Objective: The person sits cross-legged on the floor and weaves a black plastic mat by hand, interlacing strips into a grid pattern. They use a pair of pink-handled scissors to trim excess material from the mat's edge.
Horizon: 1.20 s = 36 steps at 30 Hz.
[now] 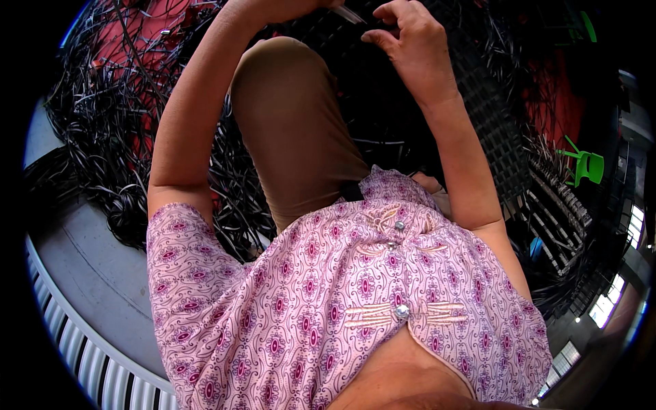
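The fingers of the right hand (408, 34) are curled together, the tips pinched down on the dark woven panel (478, 116) near the top of the view, with a thin pale strip (352, 15) running just beside them toward the left hand. The left hand (287, 7) is mostly cut off by the upper edge, so whether its fingers are closed or apart I cannot tell; it seems to meet that same strip. The panel, a black lattice of flat strips, lies under the right hand and stretches down to the right. A bent knee in tan trousers (294, 130) rises between the two forearms. Loose black strips (102, 102) lie heaped on the left over a red surface. A green plastic chair (586, 165) stands well apart on the right.
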Available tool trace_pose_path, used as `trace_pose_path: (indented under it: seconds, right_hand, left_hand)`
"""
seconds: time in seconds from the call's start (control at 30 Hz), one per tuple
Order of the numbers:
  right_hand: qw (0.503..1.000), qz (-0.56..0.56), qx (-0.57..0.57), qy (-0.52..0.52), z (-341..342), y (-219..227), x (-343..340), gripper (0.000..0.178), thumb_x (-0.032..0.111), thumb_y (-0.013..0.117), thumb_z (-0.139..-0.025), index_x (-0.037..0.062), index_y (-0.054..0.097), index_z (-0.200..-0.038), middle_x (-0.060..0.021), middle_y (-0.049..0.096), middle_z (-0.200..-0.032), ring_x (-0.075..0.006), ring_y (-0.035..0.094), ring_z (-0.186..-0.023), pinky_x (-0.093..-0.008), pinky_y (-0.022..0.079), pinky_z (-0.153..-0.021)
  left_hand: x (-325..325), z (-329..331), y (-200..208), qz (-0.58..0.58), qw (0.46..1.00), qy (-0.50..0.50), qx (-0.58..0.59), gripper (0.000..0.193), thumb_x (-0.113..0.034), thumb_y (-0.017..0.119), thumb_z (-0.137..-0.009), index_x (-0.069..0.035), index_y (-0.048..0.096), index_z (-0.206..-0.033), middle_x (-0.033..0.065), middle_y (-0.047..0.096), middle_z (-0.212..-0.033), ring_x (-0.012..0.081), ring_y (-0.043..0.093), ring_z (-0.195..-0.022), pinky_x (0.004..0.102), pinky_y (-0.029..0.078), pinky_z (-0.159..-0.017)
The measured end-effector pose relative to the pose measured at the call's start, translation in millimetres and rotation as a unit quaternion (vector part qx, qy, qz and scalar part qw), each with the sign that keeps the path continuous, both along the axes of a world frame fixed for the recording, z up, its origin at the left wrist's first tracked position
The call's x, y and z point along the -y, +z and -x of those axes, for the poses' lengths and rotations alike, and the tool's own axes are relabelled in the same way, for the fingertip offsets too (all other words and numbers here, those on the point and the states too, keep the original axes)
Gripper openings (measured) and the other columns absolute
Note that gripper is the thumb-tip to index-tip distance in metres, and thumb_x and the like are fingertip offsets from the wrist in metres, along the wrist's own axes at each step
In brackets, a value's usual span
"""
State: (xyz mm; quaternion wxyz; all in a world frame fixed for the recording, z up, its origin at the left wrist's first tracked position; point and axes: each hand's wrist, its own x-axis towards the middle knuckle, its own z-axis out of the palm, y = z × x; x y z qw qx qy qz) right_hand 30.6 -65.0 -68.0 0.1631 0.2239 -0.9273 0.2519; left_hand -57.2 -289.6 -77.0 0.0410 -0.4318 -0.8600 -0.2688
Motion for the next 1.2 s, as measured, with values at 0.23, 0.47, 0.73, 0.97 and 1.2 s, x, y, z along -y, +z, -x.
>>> trace_pose_path:
  seconds: [0.23,0.47,0.73,0.97,1.2]
  right_hand:
    - [0.998,-0.055,-0.004,0.009,-3,-3,3,0.019,0.008,0.075,-0.084,0.0047,0.068,-0.101,-0.0157,0.061,-0.094,-0.0361,0.066,-0.082,-0.0426,0.056,-0.071]
    - [0.996,-0.080,-0.039,-0.009,2,-10,6,0.010,0.016,0.072,-0.088,0.0071,0.069,-0.093,-0.0115,0.064,-0.089,-0.0331,0.069,-0.078,-0.0423,0.056,-0.069]
    - [0.998,-0.040,-0.029,-0.032,-1,-18,3,0.014,0.017,0.077,-0.086,0.0089,0.065,-0.086,-0.0094,0.060,-0.087,-0.0322,0.067,-0.073,-0.0416,0.054,-0.062]
    - [0.998,-0.052,-0.014,0.038,14,-15,-8,0.014,0.017,0.072,-0.088,0.0074,0.063,-0.083,-0.0116,0.061,-0.085,-0.0361,0.067,-0.072,-0.0444,0.054,-0.063]
    - [0.991,-0.098,-0.044,0.083,7,-2,-2,0.016,0.013,0.073,-0.085,0.0079,0.059,-0.084,-0.0101,0.057,-0.085,-0.0314,0.065,-0.079,-0.0426,0.053,-0.068]
  left_hand:
    - [1,-2,6,0.015,1.000,0.016,0.018,0.010,-0.015,0.065,-0.084,-0.007,0.072,-0.085,0.0096,0.068,-0.089,0.0304,0.067,-0.092,0.0422,0.051,-0.083]
    - [-5,-16,17,0.064,0.995,0.074,-0.029,0.009,-0.015,0.065,-0.081,-0.010,0.072,-0.082,0.0088,0.069,-0.090,0.0282,0.067,-0.095,0.0438,0.048,-0.088]
    - [-16,-38,8,0.046,0.974,0.114,-0.190,0.005,-0.011,0.069,-0.073,-0.014,0.066,-0.076,0.0012,0.058,-0.083,0.0187,0.061,-0.090,0.0351,0.042,-0.085]
    - [-11,-53,14,0.053,0.968,0.114,-0.217,0.003,-0.015,0.066,-0.076,-0.012,0.066,-0.077,0.0042,0.056,-0.082,0.0213,0.060,-0.089,0.0381,0.043,-0.083]
    - [19,-53,6,0.046,0.972,0.200,-0.112,0.004,-0.012,0.065,-0.083,-0.014,0.068,-0.085,0.0042,0.059,-0.087,0.0215,0.060,-0.093,0.0376,0.041,-0.084]
